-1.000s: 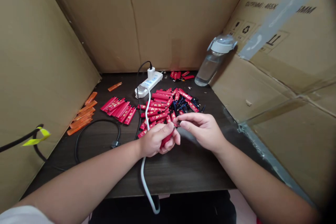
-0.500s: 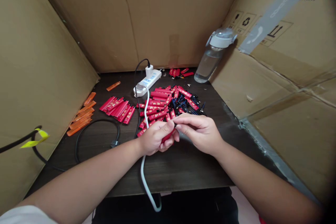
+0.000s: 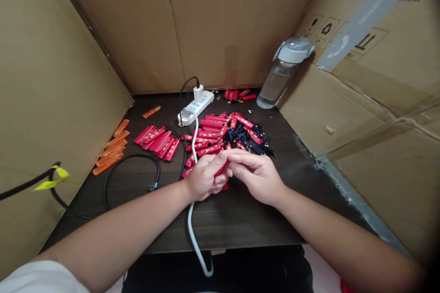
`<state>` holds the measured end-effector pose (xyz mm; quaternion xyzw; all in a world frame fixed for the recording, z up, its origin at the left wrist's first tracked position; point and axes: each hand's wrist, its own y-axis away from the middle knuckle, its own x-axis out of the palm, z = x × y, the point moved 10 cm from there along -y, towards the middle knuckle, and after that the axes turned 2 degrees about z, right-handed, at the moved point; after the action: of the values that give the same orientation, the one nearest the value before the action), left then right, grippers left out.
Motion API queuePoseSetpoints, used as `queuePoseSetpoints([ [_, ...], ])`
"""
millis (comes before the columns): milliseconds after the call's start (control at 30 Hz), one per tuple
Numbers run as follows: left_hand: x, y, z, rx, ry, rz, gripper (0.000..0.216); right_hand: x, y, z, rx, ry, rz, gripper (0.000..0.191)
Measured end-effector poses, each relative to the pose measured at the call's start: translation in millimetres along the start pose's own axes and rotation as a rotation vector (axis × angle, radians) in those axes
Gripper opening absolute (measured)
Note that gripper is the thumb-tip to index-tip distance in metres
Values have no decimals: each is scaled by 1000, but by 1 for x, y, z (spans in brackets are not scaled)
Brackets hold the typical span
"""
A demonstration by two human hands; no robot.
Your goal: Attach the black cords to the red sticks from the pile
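My left hand [image 3: 208,176] is wrapped around a slim red case [image 3: 221,169], its thumb lying along the top. Fingertips of my right hand [image 3: 256,175] are pinched together at the far end of that case; whatever is between them is hidden. Just beyond both hands lies a loose pile of red cases [image 3: 209,135] with gold lettering. Thin blue-and-black pieces [image 3: 240,135] like short wires are tangled at the pile's right side. To the left, a neater group of red cases [image 3: 158,142] with black ends lies fanned out.
Orange translucent strips [image 3: 112,151] lie by the left cardboard wall [image 3: 75,78]. A white power strip [image 3: 195,109] with a plug stands behind the pile, its white cable [image 3: 192,229] running under my left wrist. A black cable [image 3: 106,183] loops left. A water bottle [image 3: 280,78] stands back right.
The view has shifted slightly, so the scene sits a little further right. Both hands stay together on the red case; the right fingers have moved slightly at its end.
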<state>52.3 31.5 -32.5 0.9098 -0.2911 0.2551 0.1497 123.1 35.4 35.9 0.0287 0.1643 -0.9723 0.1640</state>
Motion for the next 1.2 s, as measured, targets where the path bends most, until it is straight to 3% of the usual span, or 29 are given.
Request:
queuePoseSetpoints([
  [100, -2, -1, -1, 1, 40, -2, 52, 5, 0, -3, 32, -22, 35, 23],
  [233, 5, -2, -2, -56, 144, 83, 51, 7, 0, -14, 142, -194, 95, 34],
  [467, 9, 2, -10, -98, 278, 161, 45, -47, -9, -34, 159, -310, -249, 35],
  [633, 6, 0, -11, -70, 221, 103, 44, -69, -13, -41, 185, -335, -347, 36],
  [700, -6, -1, -26, 50, 64, -27, 43, -74, -14, -40, 179, -326, -368, 37],
  [767, -23, 5, -59, 248, -220, -222, 41, -79, -15, -38, 156, -297, -381, 37],
  [900, -39, 40, -140, 600, -1081, -646, 27, -85, -15, -32, 100, -198, -369, 37],
  [933, -44, 45, -152, 587, -1300, -734, 26, -86, -16, -30, 87, -170, -359, 38],
  [1000, -67, 50, -162, 363, -1656, -890, 28, -87, -16, -28, 69, -116, -340, 40],
  [1200, -124, 64, -161, 42, -1803, -986, 20, -85, -19, -24, 52, 12, -288, 43],
])
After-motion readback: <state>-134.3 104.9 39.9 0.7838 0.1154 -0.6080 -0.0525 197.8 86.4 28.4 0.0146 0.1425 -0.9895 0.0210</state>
